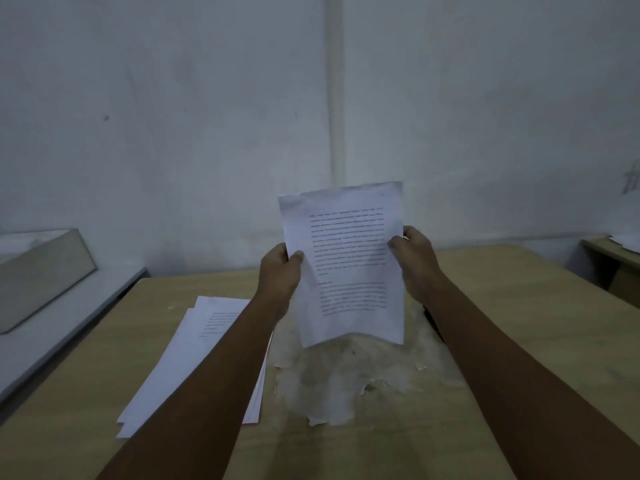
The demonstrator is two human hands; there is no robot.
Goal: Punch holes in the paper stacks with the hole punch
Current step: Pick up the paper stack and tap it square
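I hold a thin stack of printed white sheets [349,265] upright above the wooden table [519,306], its bottom edge hanging free over the tabletop. My left hand [278,271] grips its left edge with the thumb on the front. My right hand [414,258] grips its right edge the same way. A larger, loosely fanned stack of white sheets [180,362] lies flat on the table at the left, partly hidden under my left forearm. A dark object [434,323] shows just behind my right forearm; I cannot tell what it is.
The table's veneer is peeled and stained in a pale patch [339,382] at the centre. A white ledge with a leaning grey panel [41,275] runs along the left. A second desk with papers [616,258] stands at far right. A bare wall is behind.
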